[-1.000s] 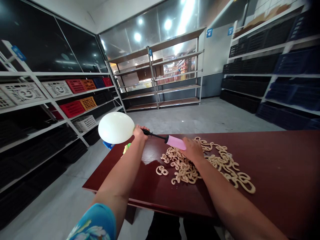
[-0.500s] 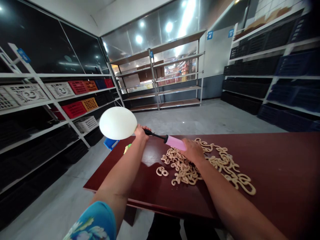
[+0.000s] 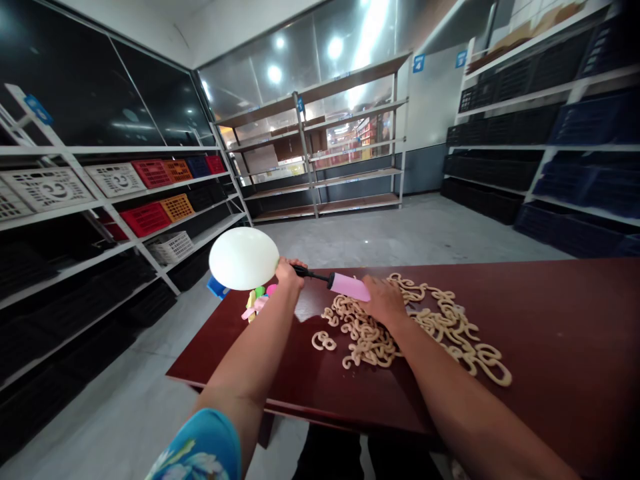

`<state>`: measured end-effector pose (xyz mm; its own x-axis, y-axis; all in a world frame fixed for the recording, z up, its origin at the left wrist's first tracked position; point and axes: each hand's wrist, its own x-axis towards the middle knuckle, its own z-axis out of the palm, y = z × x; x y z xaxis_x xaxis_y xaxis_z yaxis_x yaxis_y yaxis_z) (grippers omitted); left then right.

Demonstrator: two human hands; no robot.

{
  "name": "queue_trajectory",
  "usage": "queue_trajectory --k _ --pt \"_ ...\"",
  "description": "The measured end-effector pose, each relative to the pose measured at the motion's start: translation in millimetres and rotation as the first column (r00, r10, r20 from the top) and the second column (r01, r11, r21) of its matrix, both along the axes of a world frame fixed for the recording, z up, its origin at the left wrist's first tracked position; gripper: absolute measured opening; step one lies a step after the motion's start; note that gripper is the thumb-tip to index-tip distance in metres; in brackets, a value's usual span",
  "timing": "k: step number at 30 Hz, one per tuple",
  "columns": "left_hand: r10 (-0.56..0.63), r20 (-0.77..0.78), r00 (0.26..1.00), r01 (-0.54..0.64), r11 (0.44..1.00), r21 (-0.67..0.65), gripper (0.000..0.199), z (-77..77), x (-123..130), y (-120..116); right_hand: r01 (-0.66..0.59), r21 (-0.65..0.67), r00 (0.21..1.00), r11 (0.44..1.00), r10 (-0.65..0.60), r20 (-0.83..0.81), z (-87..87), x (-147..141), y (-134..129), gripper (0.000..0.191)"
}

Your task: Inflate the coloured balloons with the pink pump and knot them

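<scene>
A pale white inflated balloon [image 3: 244,259] sits at the end of a hand balloon pump [image 3: 350,287], which has a pink barrel and a black rod. My left hand [image 3: 290,273] is closed around the pump's black end, right where the balloon's neck meets it; the neck is hidden by the fingers. Wrapped round the far end of the pink barrel is my right hand [image 3: 385,300]. Beneath and beside the right hand lies a heap of beige, curled, ring-like pieces [image 3: 370,337]. Loose uninflated balloons [image 3: 257,303] in several colours lie behind my left forearm.
The dark red table [image 3: 555,320] reaches toward the right edge of view. A blue container [image 3: 217,288] shows beyond its left end. Shelves with coloured crates [image 3: 153,175] stand left, a metal rack [image 3: 350,175] ahead, dark crates [image 3: 500,167] right.
My left hand and the balloon have shifted slightly right and down, a little closer to the pink barrel. More of the loose balloons shows now. The right hand has barely moved.
</scene>
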<state>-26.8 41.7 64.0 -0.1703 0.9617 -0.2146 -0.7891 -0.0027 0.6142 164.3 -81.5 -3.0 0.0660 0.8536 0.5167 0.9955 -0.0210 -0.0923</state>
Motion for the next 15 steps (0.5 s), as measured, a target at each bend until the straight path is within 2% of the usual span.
queue_trajectory --k 3,6,9,13,15 --pt "-0.023 0.004 1.000 0.023 1.000 0.005 0.022 -14.2 24 -15 -0.026 -0.015 1.000 1.000 0.026 -0.003 -0.9 -1 -1 0.037" --pt "-0.024 -0.001 1.000 0.024 0.999 0.027 0.023 -14.1 29 -21 -0.045 -0.035 0.999 0.998 0.044 -0.019 -0.5 -1 -2 0.038" --pt "-0.017 -0.026 1.000 0.018 0.999 0.033 0.026 2.4 12 -13 -0.053 -0.043 0.998 0.998 0.051 -0.043 1.0 -1 -1 0.038" --pt "0.016 -0.048 0.999 -0.013 0.999 0.046 0.028 32.2 -26 4 -0.031 -0.041 0.997 0.999 0.028 -0.076 2.7 1 2 0.039" --pt "0.035 -0.045 0.998 -0.032 0.997 0.069 0.027 39.5 -40 9 -0.027 -0.044 0.997 0.999 0.023 -0.078 3.2 1 2 0.038"
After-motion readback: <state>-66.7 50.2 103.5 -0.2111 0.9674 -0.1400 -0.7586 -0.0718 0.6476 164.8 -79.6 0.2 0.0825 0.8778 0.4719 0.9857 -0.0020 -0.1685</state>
